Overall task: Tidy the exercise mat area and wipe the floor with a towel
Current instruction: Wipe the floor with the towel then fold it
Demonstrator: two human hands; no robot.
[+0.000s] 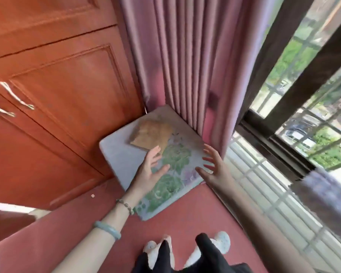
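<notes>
A pale mat (118,152) printed with green leaves and purple flowers is seen lying flat on the red floor (185,213), tucked into the far corner between the wooden cabinet (57,85) on the left and the pink curtain (181,66) behind it. A brown folded cloth (151,135) is laid on the far part of the mat. Both hands are held out over the mat, palms turned towards each other. The left hand (152,172) is kept with fingers straight and spread apart, gripping nothing; its fingertips are seen against the near corner of the cloth, though contact cannot be told. The right hand (213,168) is likewise spread wide, over the mat's right edge, just beside the curtain. A barred window (313,115) is seen on the right, and white slippers (222,241) at the near edge
</notes>
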